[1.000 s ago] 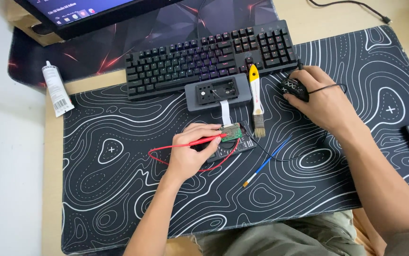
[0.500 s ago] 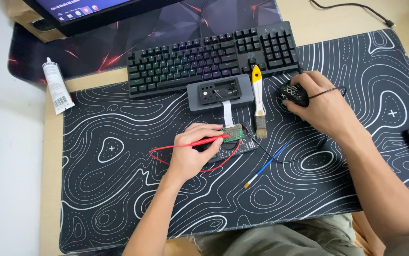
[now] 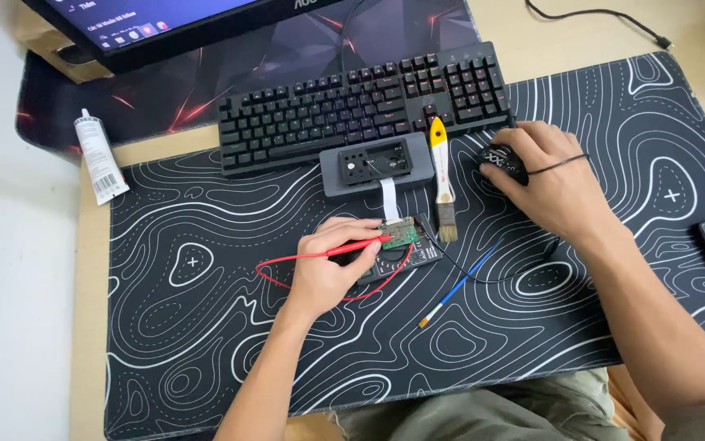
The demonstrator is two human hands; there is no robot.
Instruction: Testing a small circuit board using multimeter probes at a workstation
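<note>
On the black desk mat with white contour lines (image 3: 205, 327), below the black mechanical keyboard (image 3: 360, 102), lies a grey rectangular device casing (image 3: 377, 166), opened, with a white ribbon cable running down to a small green circuit board (image 3: 401, 233). The board rests on a dark multimeter (image 3: 397, 257). The left hand (image 3: 328, 269) pinches a slim red test probe (image 3: 356, 245), its tip on the board and its red lead looping beneath. The right hand (image 3: 552, 184) curls over a black mouse (image 3: 503, 161).
</note>
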